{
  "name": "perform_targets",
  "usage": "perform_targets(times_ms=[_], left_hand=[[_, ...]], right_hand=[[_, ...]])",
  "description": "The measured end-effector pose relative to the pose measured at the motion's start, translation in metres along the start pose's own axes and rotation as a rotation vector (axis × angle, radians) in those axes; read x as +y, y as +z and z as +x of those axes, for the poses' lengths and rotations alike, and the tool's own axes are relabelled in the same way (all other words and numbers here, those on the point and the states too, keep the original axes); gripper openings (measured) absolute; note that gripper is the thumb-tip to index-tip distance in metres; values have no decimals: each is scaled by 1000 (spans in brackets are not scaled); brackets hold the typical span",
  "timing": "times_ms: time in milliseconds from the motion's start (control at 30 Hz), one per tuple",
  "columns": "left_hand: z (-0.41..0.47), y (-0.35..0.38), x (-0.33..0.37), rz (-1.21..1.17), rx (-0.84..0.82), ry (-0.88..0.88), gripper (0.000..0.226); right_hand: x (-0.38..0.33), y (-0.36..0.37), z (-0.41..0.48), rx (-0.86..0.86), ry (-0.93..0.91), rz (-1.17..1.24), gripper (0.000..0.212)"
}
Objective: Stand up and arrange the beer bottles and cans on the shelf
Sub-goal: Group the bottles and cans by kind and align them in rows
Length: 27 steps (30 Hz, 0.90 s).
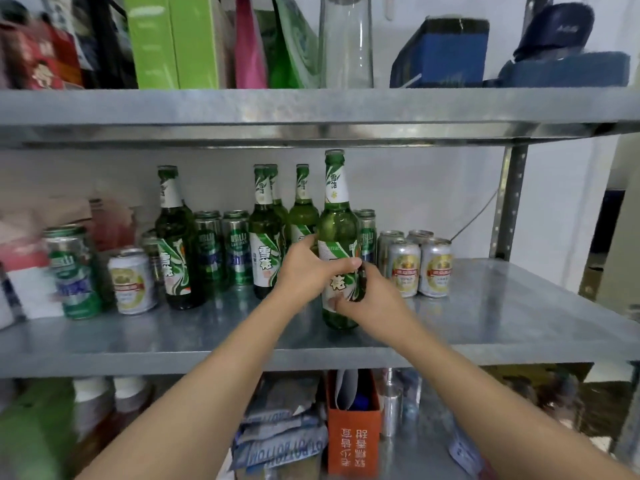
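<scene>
both hands on one green beer bottle, upright, base on the middle shelf near its front edge, just right of centre. left hand wraps the label from the left, thumb across the front; right hand clamps lower on the right side, fingers round the body. bottle stands in front of the back row: three more green bottles just behind and left of it, touching or nearly so (can't tell which), and another green bottle further left, apart from them. two tall green-and-silver cans sit between that bottle and the group; one more tall can is right behind the held bottle. four short silver cans with gold labels cluster to the right, upright, close together. left end: a tall green can beside a short gold-label can, both upright, blurred. upper shelf holds a clear glass vase and boxes.
</scene>
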State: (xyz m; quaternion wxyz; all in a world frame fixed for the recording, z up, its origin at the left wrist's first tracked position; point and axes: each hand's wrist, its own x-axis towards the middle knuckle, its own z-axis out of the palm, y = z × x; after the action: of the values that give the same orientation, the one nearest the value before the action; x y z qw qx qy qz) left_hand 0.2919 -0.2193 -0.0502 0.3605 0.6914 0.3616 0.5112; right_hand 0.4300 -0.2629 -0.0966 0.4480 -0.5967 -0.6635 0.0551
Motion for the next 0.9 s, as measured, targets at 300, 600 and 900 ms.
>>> perform_targets(times_ms=[300, 600, 900], left_hand=[[4, -45, -32, -30, -23, -15, 43], [21, -37, -46, -62, -4, -34, 45], [6, -53, -62, 8, 279, 158, 39]], right_hand=[[-20, 58, 9, 0, 62, 42, 70], [-14, 69, 21, 20, 106, 93, 76], [-29, 69, -1, 209, 89, -140, 56]])
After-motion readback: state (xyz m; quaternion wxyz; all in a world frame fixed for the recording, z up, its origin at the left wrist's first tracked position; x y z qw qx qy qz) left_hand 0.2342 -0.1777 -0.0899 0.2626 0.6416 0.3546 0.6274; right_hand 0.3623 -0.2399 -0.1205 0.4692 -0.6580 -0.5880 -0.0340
